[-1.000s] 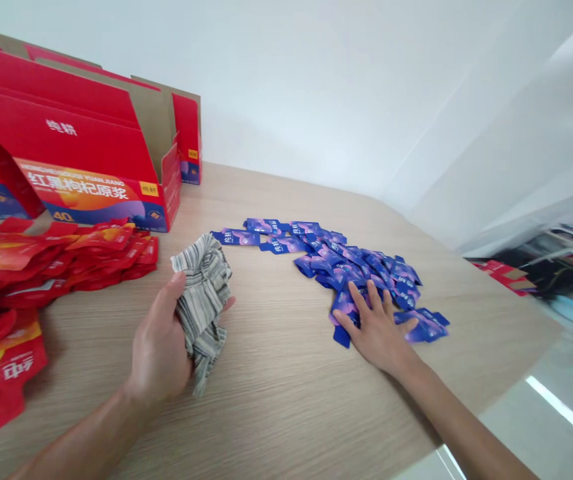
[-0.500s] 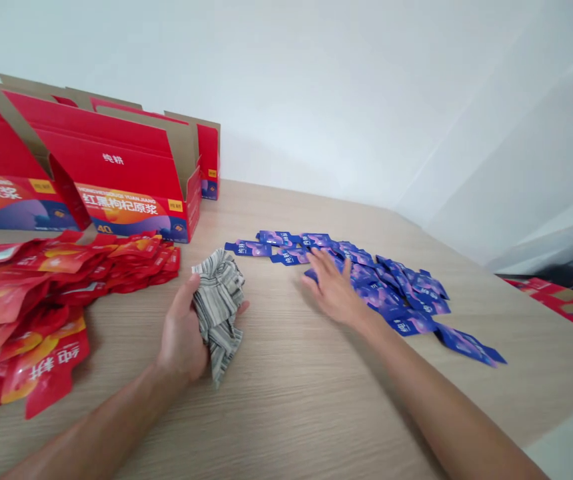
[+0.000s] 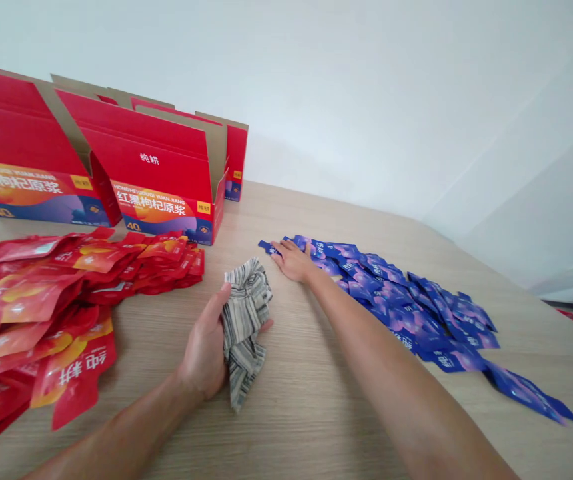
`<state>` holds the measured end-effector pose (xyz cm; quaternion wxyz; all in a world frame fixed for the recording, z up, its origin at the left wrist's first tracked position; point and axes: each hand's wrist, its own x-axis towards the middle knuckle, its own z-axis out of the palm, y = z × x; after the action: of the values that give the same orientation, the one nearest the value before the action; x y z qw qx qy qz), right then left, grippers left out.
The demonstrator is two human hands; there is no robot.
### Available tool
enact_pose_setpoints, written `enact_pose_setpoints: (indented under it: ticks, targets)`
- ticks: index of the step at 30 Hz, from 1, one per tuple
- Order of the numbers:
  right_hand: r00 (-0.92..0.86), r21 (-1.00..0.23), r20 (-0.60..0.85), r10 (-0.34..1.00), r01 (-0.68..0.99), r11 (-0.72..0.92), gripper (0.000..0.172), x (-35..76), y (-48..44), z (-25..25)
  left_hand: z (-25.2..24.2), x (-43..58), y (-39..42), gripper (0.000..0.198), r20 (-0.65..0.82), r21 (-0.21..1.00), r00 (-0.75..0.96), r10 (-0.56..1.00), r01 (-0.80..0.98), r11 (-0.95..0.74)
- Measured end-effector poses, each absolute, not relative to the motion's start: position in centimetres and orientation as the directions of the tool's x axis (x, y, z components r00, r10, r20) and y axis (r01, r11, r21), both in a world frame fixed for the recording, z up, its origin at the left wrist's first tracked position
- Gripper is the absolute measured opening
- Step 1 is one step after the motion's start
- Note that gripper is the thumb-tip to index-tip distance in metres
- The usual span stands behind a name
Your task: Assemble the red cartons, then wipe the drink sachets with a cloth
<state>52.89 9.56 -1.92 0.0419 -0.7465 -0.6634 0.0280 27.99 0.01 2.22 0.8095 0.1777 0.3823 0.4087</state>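
Observation:
My left hand [image 3: 205, 350] is closed around a crumpled grey striped cloth [image 3: 244, 319], which rests on the wooden table [image 3: 306, 407]. My right hand [image 3: 294, 260] lies flat with fingers stretched out on the left end of a spread of several blue sachets [image 3: 406, 300]. The sachets trail off to the right toward the table's edge.
A heap of red pouches [image 3: 56, 287] covers the left side of the table. Behind it stand open red cartons [image 3: 161, 180] against the white wall. The table's right edge runs near the last blue sachets [image 3: 531, 393].
My right hand has swept leftward from the near end of the blue sachets to their far left end. The view has shifted right. My left hand keeps its grip on the cloth.

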Motion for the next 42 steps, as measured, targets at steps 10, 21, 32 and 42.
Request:
enact_pose_setpoints:
  ticks: [10, 21, 32, 42]
  targets:
    - [0.337, -0.085, 0.052, 0.940, 0.939, -0.332, 0.045, 56.9, 7.6, -1.0, 1.8, 28.1, 0.0, 0.037, -0.447, 0.566, 0.383, 0.808, -0.578, 0.587]
    - [0.360, -0.726, 0.319, 0.877, 0.688, -0.019, 0.072, 45.9, -1.6, -0.7, 1.4, 28.6, -0.5, 0.043, -0.329, 0.540, 0.449, 0.831, -0.632, 0.556]
    - [0.070, -0.479, 0.534, 0.842, 0.846, 0.234, 0.069, 40.7, -3.3, -2.4, 1.6, 29.9, -2.7, 0.045, -0.360, 0.408, 0.449, 0.818, -0.713, 0.571]
    - [-0.078, -0.791, 0.180, 0.981, 0.582, 0.191, 0.096, 35.2, -8.4, -0.6, 1.1, 28.8, -1.2, 0.042, -0.419, 0.464, 0.370, 0.829, -0.697, 0.546]
